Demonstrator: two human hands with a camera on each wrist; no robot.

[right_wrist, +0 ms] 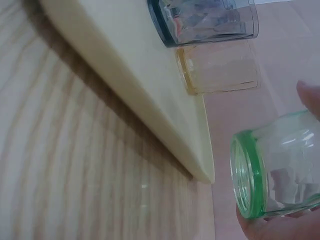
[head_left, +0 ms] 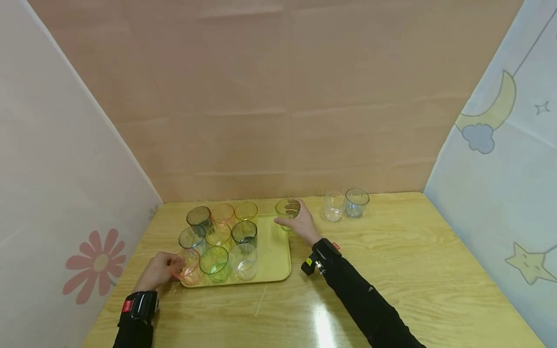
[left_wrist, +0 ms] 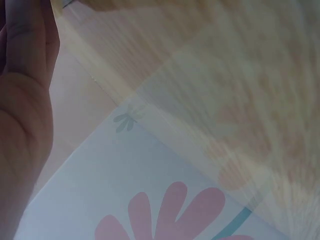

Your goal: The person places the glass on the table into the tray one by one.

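My right hand (head_left: pixel 301 225) grips a green-tinted glass (head_left: pixel 283 218) at the tray's back right corner, thumb and fingers around its sides. In the right wrist view, its thick green base (right_wrist: pixel 255 175) is raised beyond the tray's edge. At the front left, my left hand (head_left: pixel 152 271) holds the side of a pink-orange glass (head_left: pixel 188 268) by the tray's corner. The left wrist view shows part of that hand (left_wrist: pixel 22 110) but no glass. Beside the pink-orange glass stand a green glass (head_left: pixel 214 265) and a clear glass (head_left: pixel 244 263) on the yellow tray (head_left: pixel 275 256).
Behind these stand several more glasses in rows, including a dark glass (head_left: pixel 244 234) and a yellow glass (head_left: pixel 246 211). Right of the tray, a clear glass (head_left: pixel 334 208) and a bluish glass (head_left: pixel 356 205) stand on the wooden table (head_left: pixel 391 251). A brown backdrop (head_left: pixel 287 121) rises behind.
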